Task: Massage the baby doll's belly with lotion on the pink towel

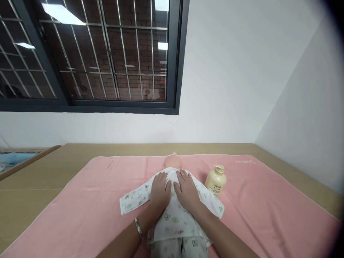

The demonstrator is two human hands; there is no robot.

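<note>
Doll [176, 215] is laid on its back along the middle of a pink towel [268, 215], head away from the camera, and is dressed in a white printed garment [174, 220] whose sleeves are spread out to either side. Only the top of the doll's bare head [172, 162] is seen beyond the hands. In the head view, the left hand [159, 193] is pressed flat on the doll's chest, fingers stretched out and slightly apart, palm down; nothing is gripped by it. A metal bracelet [139, 228] is worn on that wrist. The right hand [187, 191] is laid flat just beside it, likewise open with fingers extended, resting on the garment and closed around nothing. The two hands are nearly touching at the thumbs. A cream pump bottle [215, 180] is stood upright on the towel, near the doll's shoulder on the right. The towel is spread over a tan table [53, 168], which is set against a white wall [228, 89] beneath a barred window [88, 53].
</note>
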